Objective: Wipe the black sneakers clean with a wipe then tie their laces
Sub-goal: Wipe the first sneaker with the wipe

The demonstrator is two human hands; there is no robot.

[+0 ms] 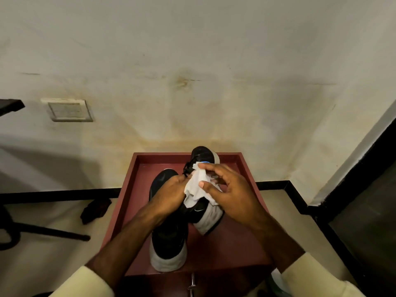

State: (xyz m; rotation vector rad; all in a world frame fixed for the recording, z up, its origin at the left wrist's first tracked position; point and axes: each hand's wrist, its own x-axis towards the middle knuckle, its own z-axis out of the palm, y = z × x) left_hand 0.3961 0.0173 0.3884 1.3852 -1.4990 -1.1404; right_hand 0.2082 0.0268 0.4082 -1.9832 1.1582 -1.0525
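Note:
Two black sneakers with pale grey soles are on a reddish-brown tray-like table [242, 243]. The left sneaker [169, 239] stands flat, heel toward me. The right sneaker [203, 215] is tipped on its side, sole facing right, toe at the far rim. A crumpled white wipe [196, 185] lies against the right sneaker's upper. My right hand [227, 189] pinches the wipe between thumb and fingers. My left hand [169, 191] rests over the right sneaker's laced area, touching the wipe's left edge; whether it grips anything is hidden.
A stained cream wall rises behind the table, with a switch plate [68, 110] at left. A dark rag-like object [95, 210] lies on the floor left of the table. A black metal stand [42, 230] reaches in from the left. A dark door frame [353, 189] stands right.

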